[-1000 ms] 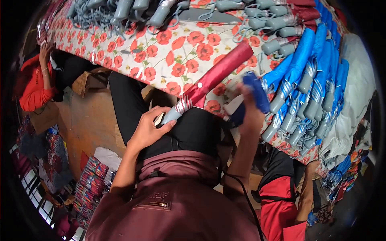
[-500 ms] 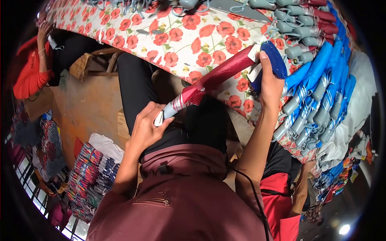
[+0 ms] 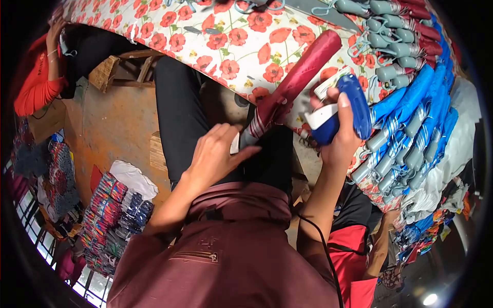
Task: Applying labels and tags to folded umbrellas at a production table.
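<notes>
A folded dark red umbrella (image 3: 300, 77) lies slantwise, its far end over the flowered table cover and its grey handle (image 3: 250, 137) over my lap. My left hand (image 3: 218, 151) is at that handle, its thumb stretched along it and the fingers partly hidden; a white tag (image 3: 235, 143) shows beside the fingers. My right hand (image 3: 341, 128) grips a blue and white hand tool that looks like a label gun (image 3: 354, 105). The tool is held to the right of the umbrella, apart from it.
Blue folded umbrellas (image 3: 405, 118) and red ones (image 3: 421, 36) with grey handles are piled on the right of the flowered table (image 3: 226, 46). A co-worker's red sleeve (image 3: 38, 77) is at far left; another person in red (image 3: 352, 256) sits at right. Bundled umbrellas (image 3: 105, 220) are on the floor.
The umbrella has swung steeper and its far end has come away from the blue tool. My left hand has shifted right with the handle. The tool has turned and moved slightly lower.
</notes>
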### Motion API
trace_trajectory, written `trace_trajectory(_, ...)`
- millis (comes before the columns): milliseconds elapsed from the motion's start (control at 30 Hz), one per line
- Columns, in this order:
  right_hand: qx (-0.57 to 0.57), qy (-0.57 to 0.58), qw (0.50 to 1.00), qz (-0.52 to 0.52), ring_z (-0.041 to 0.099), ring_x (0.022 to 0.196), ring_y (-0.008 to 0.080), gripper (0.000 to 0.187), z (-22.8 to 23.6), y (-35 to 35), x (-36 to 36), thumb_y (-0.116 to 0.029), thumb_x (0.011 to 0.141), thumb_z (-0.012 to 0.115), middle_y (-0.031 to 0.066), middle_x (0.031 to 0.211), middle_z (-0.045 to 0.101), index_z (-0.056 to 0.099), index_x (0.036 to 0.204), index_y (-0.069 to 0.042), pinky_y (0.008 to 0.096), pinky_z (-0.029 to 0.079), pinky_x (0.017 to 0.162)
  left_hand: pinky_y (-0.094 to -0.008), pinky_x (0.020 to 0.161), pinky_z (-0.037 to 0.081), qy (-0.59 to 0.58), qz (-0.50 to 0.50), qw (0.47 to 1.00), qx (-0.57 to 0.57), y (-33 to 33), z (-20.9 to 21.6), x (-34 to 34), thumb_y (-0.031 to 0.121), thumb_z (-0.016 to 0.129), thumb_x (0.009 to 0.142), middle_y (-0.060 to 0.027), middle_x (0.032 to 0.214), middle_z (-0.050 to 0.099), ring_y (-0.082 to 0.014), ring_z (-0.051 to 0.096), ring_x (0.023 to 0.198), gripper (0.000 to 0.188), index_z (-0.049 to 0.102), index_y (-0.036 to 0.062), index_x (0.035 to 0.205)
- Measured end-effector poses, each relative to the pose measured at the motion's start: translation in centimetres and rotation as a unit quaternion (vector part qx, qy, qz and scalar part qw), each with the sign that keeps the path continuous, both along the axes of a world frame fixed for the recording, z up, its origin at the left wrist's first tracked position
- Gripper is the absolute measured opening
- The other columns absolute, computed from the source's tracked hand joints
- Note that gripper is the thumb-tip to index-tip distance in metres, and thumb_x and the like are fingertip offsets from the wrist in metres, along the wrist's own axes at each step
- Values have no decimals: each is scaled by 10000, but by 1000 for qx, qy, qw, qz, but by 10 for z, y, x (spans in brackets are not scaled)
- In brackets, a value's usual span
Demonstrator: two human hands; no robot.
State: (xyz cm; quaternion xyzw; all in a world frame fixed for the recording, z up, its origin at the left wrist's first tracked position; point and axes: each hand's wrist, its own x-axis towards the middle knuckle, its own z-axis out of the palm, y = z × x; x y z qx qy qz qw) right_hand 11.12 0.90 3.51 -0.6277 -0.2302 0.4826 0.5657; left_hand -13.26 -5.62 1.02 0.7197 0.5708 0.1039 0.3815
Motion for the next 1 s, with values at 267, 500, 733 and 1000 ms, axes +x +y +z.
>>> trace_trajectory(267,-92,61,992,60,718,791,255,445,-15,-52,6,-172,1004,621,153,1085,709,550,1377,60,369,621,703,-332,679,496,-152,136,963,179,51,-2,46,60,756,892,-94,884,657,-236,610,739,224,694,-25,1089)
trace_trajectory(500,-106,142,979,104,689,826,255,437,-5,-67,-3,-162,1014,601,168,1092,699,547,1388,58,391,630,712,-322,660,482,-123,109,982,94,67,-6,63,48,771,871,-85,860,625,-235,577,699,164,687,19,1008)
trace_trajectory(733,-101,157,976,111,674,815,262,423,-4,-63,-8,-157,1017,587,184,1078,688,551,1380,58,414,639,697,-324,655,480,-153,114,969,157,63,-16,64,30,740,887,-88,868,628,-238,575,694,128,673,6,994)
trace_trajectory(1000,-127,177,968,121,672,800,265,419,-6,-63,-11,-173,1020,581,185,1051,688,562,1370,57,417,639,671,-321,660,484,-152,93,974,139,65,-11,64,-5,708,890,-91,866,633,-238,582,698,104,667,-3,985)
